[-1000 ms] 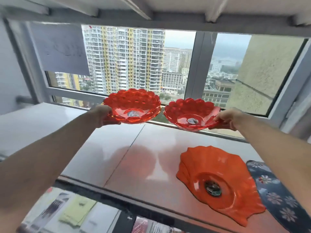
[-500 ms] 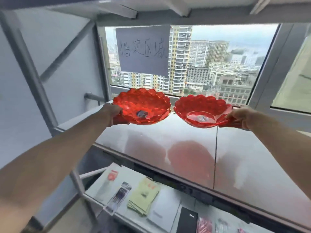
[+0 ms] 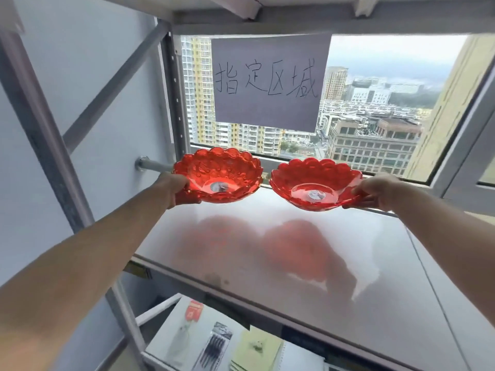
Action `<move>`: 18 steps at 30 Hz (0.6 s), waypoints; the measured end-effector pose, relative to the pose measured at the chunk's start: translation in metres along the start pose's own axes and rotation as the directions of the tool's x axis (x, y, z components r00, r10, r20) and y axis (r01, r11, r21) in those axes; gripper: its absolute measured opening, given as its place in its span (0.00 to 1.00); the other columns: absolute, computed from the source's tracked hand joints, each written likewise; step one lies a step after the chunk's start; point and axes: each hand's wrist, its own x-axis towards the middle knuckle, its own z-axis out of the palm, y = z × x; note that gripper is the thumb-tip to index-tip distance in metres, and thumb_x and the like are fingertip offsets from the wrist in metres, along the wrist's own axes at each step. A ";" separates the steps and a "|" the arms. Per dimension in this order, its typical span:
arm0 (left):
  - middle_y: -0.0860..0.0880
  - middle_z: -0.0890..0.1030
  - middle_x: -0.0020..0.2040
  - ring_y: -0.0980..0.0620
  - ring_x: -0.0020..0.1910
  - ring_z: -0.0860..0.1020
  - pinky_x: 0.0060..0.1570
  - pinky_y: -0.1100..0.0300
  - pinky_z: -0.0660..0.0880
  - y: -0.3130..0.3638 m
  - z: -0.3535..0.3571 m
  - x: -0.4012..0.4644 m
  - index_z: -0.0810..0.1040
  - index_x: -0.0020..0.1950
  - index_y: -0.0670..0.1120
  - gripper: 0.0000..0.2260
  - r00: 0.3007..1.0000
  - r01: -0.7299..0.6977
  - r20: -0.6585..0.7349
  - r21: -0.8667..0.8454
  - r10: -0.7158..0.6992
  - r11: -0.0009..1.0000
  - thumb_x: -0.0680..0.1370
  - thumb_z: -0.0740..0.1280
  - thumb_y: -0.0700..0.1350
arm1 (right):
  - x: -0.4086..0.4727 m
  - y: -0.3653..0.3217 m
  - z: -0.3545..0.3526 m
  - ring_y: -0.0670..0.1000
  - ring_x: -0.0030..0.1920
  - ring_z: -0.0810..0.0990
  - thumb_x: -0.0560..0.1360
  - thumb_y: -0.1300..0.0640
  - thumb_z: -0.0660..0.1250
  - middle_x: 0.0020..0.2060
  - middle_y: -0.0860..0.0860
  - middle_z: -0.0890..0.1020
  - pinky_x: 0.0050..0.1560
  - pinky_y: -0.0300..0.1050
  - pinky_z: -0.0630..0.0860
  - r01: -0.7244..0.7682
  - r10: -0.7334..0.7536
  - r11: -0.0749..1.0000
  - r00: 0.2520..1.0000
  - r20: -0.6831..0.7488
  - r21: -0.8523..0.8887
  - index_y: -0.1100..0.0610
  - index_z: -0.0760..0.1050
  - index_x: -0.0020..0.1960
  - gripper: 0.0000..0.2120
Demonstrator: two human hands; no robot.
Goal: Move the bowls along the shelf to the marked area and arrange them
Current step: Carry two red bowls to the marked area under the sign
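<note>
Two clear red bowls with scalloped rims hang side by side above the far part of the grey shelf (image 3: 308, 263). My left hand (image 3: 175, 187) grips the left bowl (image 3: 218, 174) by its left rim. My right hand (image 3: 375, 191) grips the right bowl (image 3: 314, 183) by its right rim. The two rims nearly touch in the middle. Red reflections of both bowls show on the shelf beneath. A dark paper sign with handwritten characters (image 3: 267, 81) is stuck to the window right behind the bowls.
The shelf's left end meets a metal upright (image 3: 175, 103) and a diagonal brace (image 3: 112, 87). A metal bar (image 3: 152, 164) juts from the wall behind the left bowl. A lower shelf holds packaged stationery (image 3: 214, 344) and a green notebook (image 3: 257, 346).
The view has swung further left along the shelf with both bowls carried in my hands. The sign now stands directly behind them, and the orange shell-shaped bowl and flowered dish have dropped out of sight.
</note>
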 end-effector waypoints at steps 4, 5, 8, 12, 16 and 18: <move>0.33 0.82 0.51 0.43 0.25 0.82 0.24 0.48 0.80 0.002 -0.012 0.049 0.72 0.63 0.32 0.15 0.999 0.002 0.042 0.044 -0.003 0.999 0.76 0.59 0.29 | 0.003 -0.005 0.039 0.58 0.18 0.80 0.75 0.76 0.57 0.20 0.62 0.79 0.15 0.41 0.74 -0.039 0.042 0.998 0.998 -0.056 0.054 0.71 0.71 0.43 0.06; 0.33 0.82 0.51 0.42 0.27 0.82 0.23 0.48 0.80 0.002 -0.015 0.061 0.72 0.63 0.32 0.15 0.998 0.003 0.056 0.060 -0.006 0.998 0.76 0.59 0.29 | 0.002 -0.005 0.049 0.58 0.18 0.80 0.74 0.76 0.58 0.20 0.63 0.79 0.15 0.42 0.74 -0.050 0.055 0.996 0.995 -0.078 0.072 0.71 0.71 0.43 0.05; 0.33 0.81 0.50 0.41 0.29 0.82 0.21 0.48 0.79 0.003 -0.024 0.091 0.72 0.61 0.33 0.14 0.996 -0.009 0.093 0.086 0.001 0.996 0.76 0.59 0.28 | -0.003 -0.005 0.078 0.59 0.18 0.79 0.72 0.78 0.58 0.20 0.64 0.78 0.15 0.43 0.74 -0.066 0.085 0.988 0.987 -0.140 0.137 0.71 0.70 0.44 0.06; 0.36 0.80 0.45 0.43 0.24 0.81 0.20 0.45 0.76 0.002 -0.030 0.119 0.73 0.58 0.37 0.12 0.992 0.002 0.127 0.082 -0.012 0.997 0.77 0.57 0.29 | -0.006 -0.001 0.111 0.58 0.17 0.78 0.72 0.79 0.56 0.18 0.62 0.78 0.14 0.42 0.73 -0.111 0.142 0.979 0.973 -0.181 0.169 0.71 0.72 0.53 0.12; 0.36 0.81 0.43 0.44 0.24 0.81 0.19 0.45 0.76 -0.004 -0.031 0.137 0.74 0.56 0.37 0.13 0.985 0.002 0.174 0.091 -0.018 0.996 0.76 0.57 0.28 | -0.005 0.001 0.131 0.59 0.17 0.78 0.71 0.80 0.57 0.18 0.63 0.78 0.14 0.45 0.74 -0.128 0.167 0.977 0.958 -0.234 0.172 0.71 0.71 0.54 0.14; 0.35 0.81 0.48 0.41 0.31 0.81 0.20 0.44 0.77 -0.006 -0.032 0.147 0.74 0.59 0.35 0.14 0.980 0.014 0.194 0.093 -0.032 0.996 0.76 0.57 0.28 | -0.004 0.000 0.137 0.58 0.17 0.78 0.70 0.80 0.58 0.18 0.62 0.78 0.14 0.46 0.74 -0.138 0.180 0.975 0.949 -0.258 0.172 0.71 0.72 0.50 0.11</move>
